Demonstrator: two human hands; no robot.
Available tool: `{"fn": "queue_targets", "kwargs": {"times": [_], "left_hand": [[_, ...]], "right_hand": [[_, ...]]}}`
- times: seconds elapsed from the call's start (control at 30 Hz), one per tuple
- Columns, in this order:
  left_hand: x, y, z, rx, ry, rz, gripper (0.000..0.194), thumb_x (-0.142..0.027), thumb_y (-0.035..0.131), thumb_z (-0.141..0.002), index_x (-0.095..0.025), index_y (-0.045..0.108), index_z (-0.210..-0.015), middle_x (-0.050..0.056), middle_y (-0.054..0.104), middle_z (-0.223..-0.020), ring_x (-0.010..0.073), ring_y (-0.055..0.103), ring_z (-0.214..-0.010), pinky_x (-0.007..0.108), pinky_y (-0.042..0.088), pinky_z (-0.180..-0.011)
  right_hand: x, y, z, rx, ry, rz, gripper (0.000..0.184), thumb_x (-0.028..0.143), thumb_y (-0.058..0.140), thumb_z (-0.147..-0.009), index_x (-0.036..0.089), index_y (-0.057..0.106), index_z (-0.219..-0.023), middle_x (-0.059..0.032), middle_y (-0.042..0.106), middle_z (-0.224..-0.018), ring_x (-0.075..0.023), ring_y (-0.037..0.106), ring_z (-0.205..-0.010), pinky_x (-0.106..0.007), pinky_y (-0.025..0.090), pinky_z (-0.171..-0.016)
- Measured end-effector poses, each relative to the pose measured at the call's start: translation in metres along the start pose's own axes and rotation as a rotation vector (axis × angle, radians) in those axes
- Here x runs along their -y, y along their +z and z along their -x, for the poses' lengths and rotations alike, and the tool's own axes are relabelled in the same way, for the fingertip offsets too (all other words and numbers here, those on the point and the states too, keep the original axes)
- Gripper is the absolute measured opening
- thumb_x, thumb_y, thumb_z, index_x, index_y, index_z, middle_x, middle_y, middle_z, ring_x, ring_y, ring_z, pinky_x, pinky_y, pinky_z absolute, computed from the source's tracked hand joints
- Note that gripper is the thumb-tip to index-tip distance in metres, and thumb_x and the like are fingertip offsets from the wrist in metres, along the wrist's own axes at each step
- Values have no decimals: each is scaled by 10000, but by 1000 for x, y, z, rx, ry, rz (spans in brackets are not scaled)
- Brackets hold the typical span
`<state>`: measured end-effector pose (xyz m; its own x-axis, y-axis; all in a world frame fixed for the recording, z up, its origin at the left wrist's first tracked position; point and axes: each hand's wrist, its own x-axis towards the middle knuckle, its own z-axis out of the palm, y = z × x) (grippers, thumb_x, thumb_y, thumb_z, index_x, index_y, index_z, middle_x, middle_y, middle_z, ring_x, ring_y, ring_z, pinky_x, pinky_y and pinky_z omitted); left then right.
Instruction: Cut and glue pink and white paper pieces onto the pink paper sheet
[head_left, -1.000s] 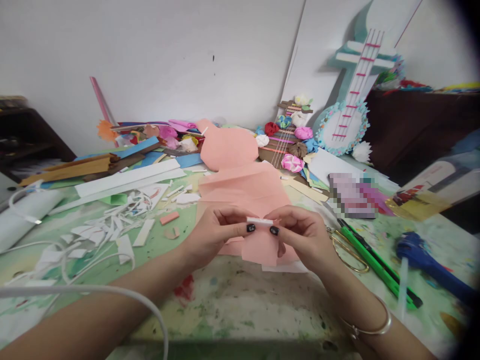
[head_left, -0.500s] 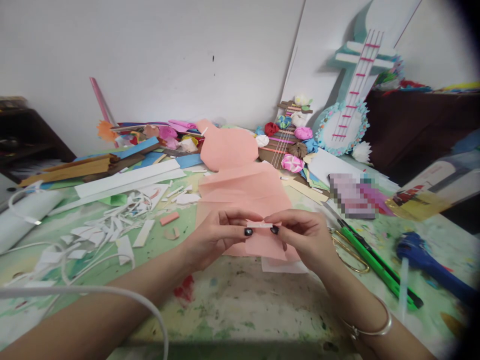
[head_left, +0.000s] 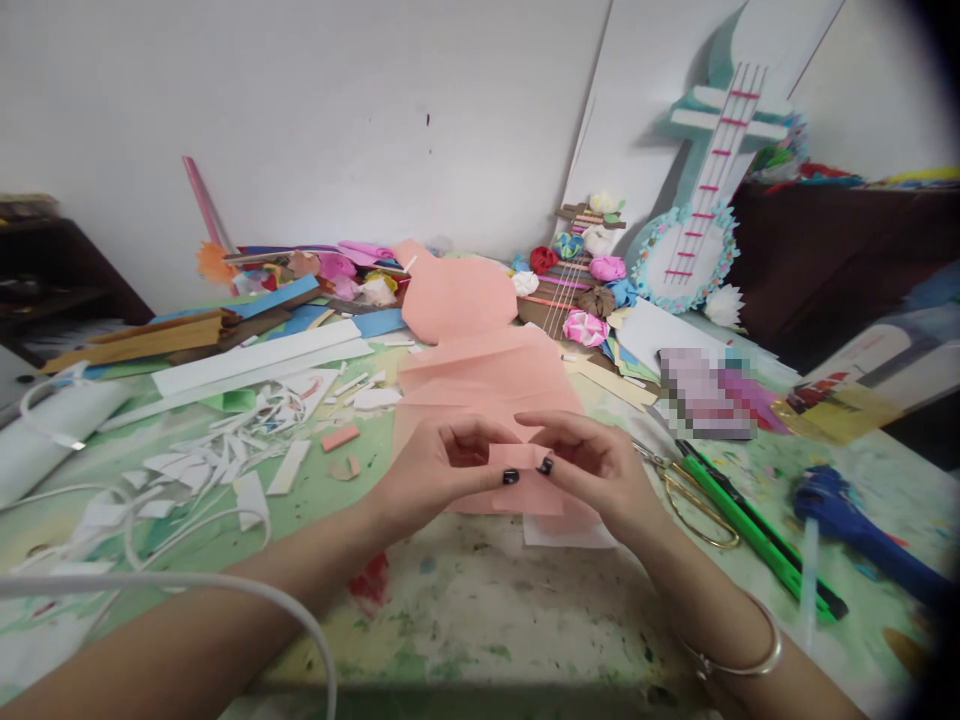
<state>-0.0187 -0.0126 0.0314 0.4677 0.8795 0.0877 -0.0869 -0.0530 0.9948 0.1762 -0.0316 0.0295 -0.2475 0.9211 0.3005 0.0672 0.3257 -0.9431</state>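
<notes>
Between my two hands is a small piece of pink paper (head_left: 517, 497), its top edge pinched near the middle of the table. My left hand (head_left: 435, 465) grips it from the left, thumb in front and fingers behind. From the right, my right hand (head_left: 600, 465) pinches the same edge close to the left thumb. The white strip is not visible at that edge. Behind and under the hands lies a larger creased pink sheet (head_left: 487, 375). A white paper (head_left: 566, 531) shows beneath the near edge. Farther back is a rounded pink paper shape (head_left: 457, 298).
White paper scraps (head_left: 217, 455) and a white cable (head_left: 247, 583) lie on the left. To the right are gold-handled scissors (head_left: 697, 505), a green utility knife (head_left: 761, 530) and a blue glue gun (head_left: 862, 530). A teal-and-white instrument model (head_left: 686, 250) leans behind.
The white strip along the paper's top edge is now covered by pink paper folded over it. Both thumbs have moved slightly down, the left one a little rightward.
</notes>
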Motion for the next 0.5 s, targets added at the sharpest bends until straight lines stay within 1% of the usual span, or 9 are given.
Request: {"fn": "queue_targets", "kwargs": {"times": [0.07,0.13,0.2,0.3,0.4,0.5], "left_hand": [[1,0,0,-31,20,-38,233,-219,758,-697,-146,696,-909,53,700,-897,159,633,-813,268,499,-722],[3,-1,-1,-59,29,-69,235,-225,747,-702,-141,688,-913,61,699,-909,163,635,-810,281,504,-726],[4,-2,-1,-88,55,-130,232,-230,741,-702,-142,682,-908,64,699,-903,165,634,-791,281,501,-701],[3,-2,0,-153,151,-305,219,-201,721,-709,-151,671,-916,58,697,-882,156,623,-771,265,481,-668],[1,1,2,-178,266,-462,261,-160,688,-720,-162,635,-976,42,693,-864,140,613,-737,261,469,-669],[1,3,5,-178,329,-556,269,-165,682,-727,-167,602,-984,-7,657,-721,124,600,-666,257,467,-671]], "right_hand": [[-1,0,0,53,2,20,337,197,655,-763,193,657,-1100,-62,692,-975,-154,627,-825,-270,512,-693],[-2,0,0,101,1,38,364,189,648,-770,200,633,-1133,-86,660,-1130,-182,623,-936,-301,515,-756],[-2,0,1,128,-6,43,379,191,640,-783,207,612,-1161,-90,637,-1188,-195,609,-995,-315,513,-787],[-2,1,0,121,-4,19,360,234,650,-796,209,610,-1153,-94,634,-1178,-209,604,-1016,-339,515,-805],[-3,3,0,86,20,15,347,284,696,-769,204,631,-1100,-95,655,-1110,-218,621,-986,-355,522,-797],[-5,4,0,28,11,67,272,261,716,-745,198,659,-1003,-74,681,-999,-202,636,-928,-335,520,-772]]}}
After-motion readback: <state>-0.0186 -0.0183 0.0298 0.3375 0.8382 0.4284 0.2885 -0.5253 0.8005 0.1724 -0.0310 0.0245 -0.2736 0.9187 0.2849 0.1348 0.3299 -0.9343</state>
